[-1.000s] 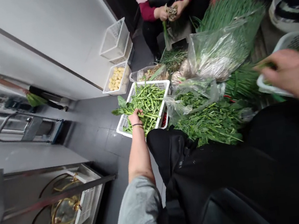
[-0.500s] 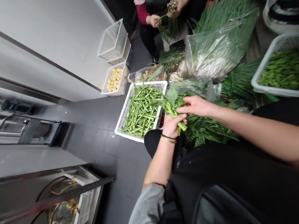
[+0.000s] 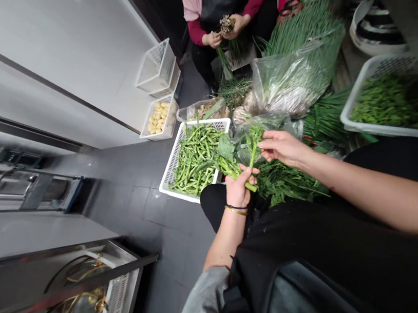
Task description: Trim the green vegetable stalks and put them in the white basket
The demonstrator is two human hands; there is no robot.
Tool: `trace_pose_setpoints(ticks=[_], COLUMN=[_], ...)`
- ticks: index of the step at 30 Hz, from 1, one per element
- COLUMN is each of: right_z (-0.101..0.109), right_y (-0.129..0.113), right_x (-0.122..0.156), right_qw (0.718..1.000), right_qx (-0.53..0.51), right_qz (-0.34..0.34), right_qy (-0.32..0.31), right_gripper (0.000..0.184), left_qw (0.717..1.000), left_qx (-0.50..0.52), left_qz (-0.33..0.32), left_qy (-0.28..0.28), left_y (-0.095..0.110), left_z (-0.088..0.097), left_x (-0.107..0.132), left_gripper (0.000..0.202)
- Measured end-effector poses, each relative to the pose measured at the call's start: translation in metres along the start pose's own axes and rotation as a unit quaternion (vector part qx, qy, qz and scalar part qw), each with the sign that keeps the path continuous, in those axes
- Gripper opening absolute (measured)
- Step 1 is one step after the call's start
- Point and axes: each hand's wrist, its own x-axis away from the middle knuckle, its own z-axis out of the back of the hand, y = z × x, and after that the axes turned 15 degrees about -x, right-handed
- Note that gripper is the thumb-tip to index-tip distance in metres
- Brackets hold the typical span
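Green stalks [image 3: 226,167] held near the white basket [image 3: 177,192]
The left hand [image 3: 237,189] grips them; the right hand's [image 3: 284,149] fingers seemingly pinch one leafy top. A loosened left grip could drop the rest.

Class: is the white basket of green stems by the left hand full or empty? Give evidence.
Full, or nearly: green stems heap across the white basket, hiding most of its bottom.

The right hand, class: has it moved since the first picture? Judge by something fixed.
Yes. The right hand has moved left, away from the white basket at the right, whose edge it was over, to the green stalk.
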Motion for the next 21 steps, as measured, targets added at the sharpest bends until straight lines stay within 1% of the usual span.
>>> trace_pose_setpoints(ticks=[2, 3, 4, 5, 6, 7, 8, 9, 10, 11, 12, 13, 15, 16, 18, 19, 20, 21], right_z=[-0.002, -0.004, -0.006, -0.007, -0.009, -0.011, -0.012, -0.012, -0.012, -0.012, -0.011, -0.009, -0.007, -0.007, -0.008, -0.010, -0.012, -0.013], right_y=[0.001, 0.003, 0.005, 0.008, 0.011, 0.015, 0.018, 0.021, 0.021, 0.019, 0.015, 0.008, -0.006, -0.011, -0.014, -0.011, -0.004, 0.004], right_x=[0.000, 0.002, 0.005, 0.010, 0.016, 0.024, 0.032, 0.040, 0.046, 0.050, 0.050, 0.046, 0.031, 0.022, 0.006, 0.002, 0.001, 0.003], right_qw=[0.999, 0.996, 0.986, 0.963, 0.924, 0.873, 0.820, 0.778, 0.755, 0.754, 0.771, 0.799, 0.852, 0.871, 0.899, 0.910, 0.915, 0.911], right_qx=[0.034, 0.085, 0.162, 0.258, 0.360, 0.453, 0.524, 0.570, 0.590, 0.589, 0.572, 0.548, 0.499, 0.478, 0.434, 0.411, 0.396, 0.395], right_qz=[-0.008, 0.003, 0.031, 0.075, 0.127, 0.179, 0.220, 0.248, 0.261, 0.259, 0.245, 0.221, 0.153, 0.115, 0.060, 0.055, 0.074, 0.117], right_qy=[-0.012, -0.018, -0.020, -0.022, -0.027, -0.038, -0.062, -0.093, -0.120, -0.135, -0.132, -0.110, -0.040, -0.016, -0.003, -0.002, -0.002, -0.005], right_gripper=[0.036, 0.036, 0.037, 0.038, 0.038, 0.037, 0.035, 0.033, 0.033, 0.035, 0.038, 0.041, 0.043, 0.043, 0.039, 0.036, 0.034, 0.032], left_qw=[0.999, 0.998, 0.998, 0.998, 0.998, 0.998, 0.997, 0.996, 0.996, 0.995, 0.994, 0.992, 0.982, 0.976, 0.971, 0.972, 0.975, 0.979], left_qx=[-0.012, -0.019, -0.022, -0.019, -0.007, 0.010, 0.026, 0.037, 0.036, 0.022, -0.002, -0.034, -0.100, -0.124, -0.133, -0.122, -0.102, -0.080], left_qz=[-0.039, -0.050, -0.054, -0.052, -0.049, -0.046, -0.045, -0.045, -0.049, -0.056, -0.066, -0.076, -0.100, -0.109, -0.116, -0.114, -0.111, -0.107], left_qy=[0.017, 0.018, 0.019, 0.020, 0.025, 0.036, 0.050, 0.062, 0.073, 0.082, 0.091, 0.099, 0.128, 0.144, 0.163, 0.164, 0.160, 0.152], left_y=[-0.001, -0.002, -0.003, -0.004, -0.005, -0.006, -0.006, -0.006, -0.006, -0.006, -0.006, -0.007, -0.011, -0.013, -0.018, -0.019, -0.019, -0.018], left_z=[-0.004, -0.005, -0.007, -0.008, -0.009, -0.009, -0.009, -0.008, -0.007, -0.006, -0.005, -0.004, -0.005, -0.007, -0.011, -0.014, -0.016, -0.017], left_x=[0.000, 0.000, -0.001, -0.001, -0.002, -0.003, -0.004, -0.005, -0.006, -0.006, -0.006, -0.006, -0.004, -0.002, 0.000, 0.001, 0.001, 0.001], left_gripper=[0.029, 0.029, 0.030, 0.030, 0.030, 0.030, 0.030, 0.030, 0.029, 0.028, 0.027, 0.026, 0.025, 0.025, 0.026, 0.026, 0.027, 0.028])
